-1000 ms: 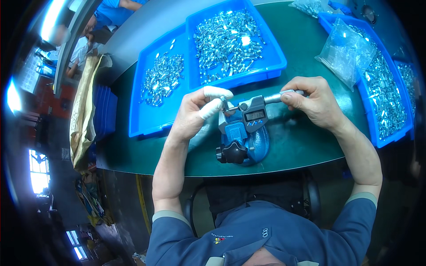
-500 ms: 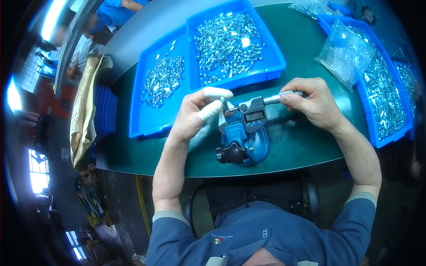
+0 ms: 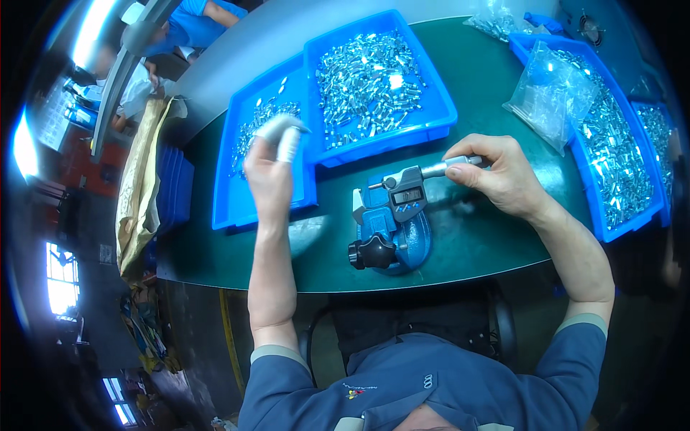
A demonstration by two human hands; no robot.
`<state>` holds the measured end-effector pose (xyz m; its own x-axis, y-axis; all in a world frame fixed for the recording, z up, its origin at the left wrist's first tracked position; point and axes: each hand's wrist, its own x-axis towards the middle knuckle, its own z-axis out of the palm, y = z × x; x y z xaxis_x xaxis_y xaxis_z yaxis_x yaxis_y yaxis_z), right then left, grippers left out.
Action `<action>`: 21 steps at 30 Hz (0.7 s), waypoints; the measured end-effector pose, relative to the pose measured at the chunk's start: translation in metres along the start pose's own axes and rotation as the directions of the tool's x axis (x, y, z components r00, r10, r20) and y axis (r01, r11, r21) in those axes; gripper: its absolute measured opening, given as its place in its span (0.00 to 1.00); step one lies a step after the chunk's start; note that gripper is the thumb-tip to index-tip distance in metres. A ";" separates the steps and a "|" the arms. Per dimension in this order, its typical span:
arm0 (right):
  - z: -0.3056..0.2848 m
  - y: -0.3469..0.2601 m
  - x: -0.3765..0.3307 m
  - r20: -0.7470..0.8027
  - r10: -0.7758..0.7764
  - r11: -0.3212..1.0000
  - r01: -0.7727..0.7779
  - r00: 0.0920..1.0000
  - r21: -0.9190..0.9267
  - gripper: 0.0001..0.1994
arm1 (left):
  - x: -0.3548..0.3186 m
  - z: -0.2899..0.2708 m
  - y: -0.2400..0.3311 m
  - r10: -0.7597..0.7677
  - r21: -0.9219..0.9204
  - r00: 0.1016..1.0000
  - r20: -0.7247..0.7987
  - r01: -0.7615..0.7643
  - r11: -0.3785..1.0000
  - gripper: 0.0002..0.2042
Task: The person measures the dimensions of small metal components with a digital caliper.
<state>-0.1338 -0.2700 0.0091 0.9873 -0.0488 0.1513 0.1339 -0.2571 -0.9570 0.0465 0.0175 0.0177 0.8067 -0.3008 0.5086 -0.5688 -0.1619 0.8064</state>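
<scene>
A digital micrometer (image 3: 408,195) is held in a blue stand (image 3: 406,248) with a black knob, close to the table's front edge. My right hand (image 3: 496,172) pinches the micrometer's silver thimble (image 3: 437,169) between thumb and fingers. Nothing sits in the gap of the micrometer. My left hand (image 3: 272,161), with white covers on thumb and finger, is over the left blue tray (image 3: 237,205). It is closed, and a small metal part (image 3: 305,130) sticks out at its fingertips, blurred by motion. Small shiny metal parts (image 3: 251,133) lie in that tray, partly behind the hand.
Another blue tray (image 3: 431,133), heaped with like parts, adjoins on the right. Farther right stands a blue tray (image 3: 600,223) of metal parts with a clear plastic bag (image 3: 550,97) across its edge. Stacked blue trays (image 3: 175,187) and brown paper (image 3: 140,187) are at left. Another person (image 3: 194,25) sits beyond.
My left hand has moved from the micrometer's gap up and left over the left tray, taking the small metal part along. My right hand stays on the thimble.
</scene>
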 end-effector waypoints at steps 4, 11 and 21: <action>0.000 -0.001 0.000 -0.009 -0.005 1.000 0.005 1.000 -0.015 0.12 | 0.019 -0.018 -0.004 0.134 0.379 0.990 -0.042 -0.108 0.919 0.17; -0.001 -0.001 0.000 0.013 0.006 1.000 -0.006 1.000 -0.009 0.12 | 0.068 0.021 0.003 -0.154 0.520 0.688 0.709 -0.362 0.774 0.17; -0.004 -0.002 -0.001 0.018 -0.006 1.000 0.006 1.000 -0.012 0.10 | 0.087 0.043 -0.017 -0.293 0.571 0.593 0.750 -0.357 0.739 0.15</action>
<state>-0.1357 -0.2734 0.0123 0.9879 -0.0303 0.1523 0.1387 -0.2693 -0.9530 0.1194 -0.0466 0.0356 0.5252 -0.8356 -0.1610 -0.7997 -0.5493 0.2423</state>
